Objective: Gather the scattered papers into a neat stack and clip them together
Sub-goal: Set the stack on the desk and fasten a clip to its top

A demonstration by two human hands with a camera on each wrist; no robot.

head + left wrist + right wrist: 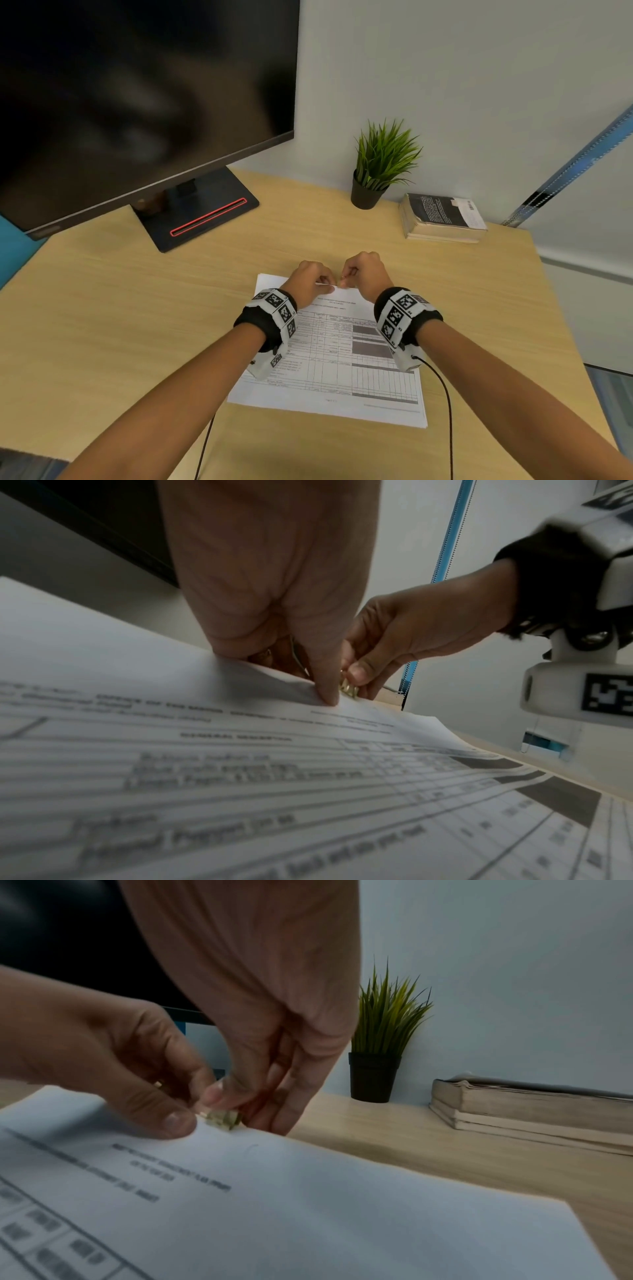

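A stack of printed papers (335, 373) with tables lies on the wooden desk (137, 308). Its far edge is lifted a little off the desk. My left hand (313, 281) pinches that far edge between thumb and fingers (325, 688). My right hand (359, 274) pinches a small gold paper clip (222, 1118) and holds it against the same edge, right beside the left thumb (171, 1121). The clip (347, 689) sits at the paper's edge; how far it is on the sheets I cannot tell.
A dark monitor (137, 96) on a black stand (202, 212) fills the back left. A small potted plant (380, 164) and a stack of books (442, 217) stand at the back right near the wall. Cables trail from both wristbands toward the desk's near edge.
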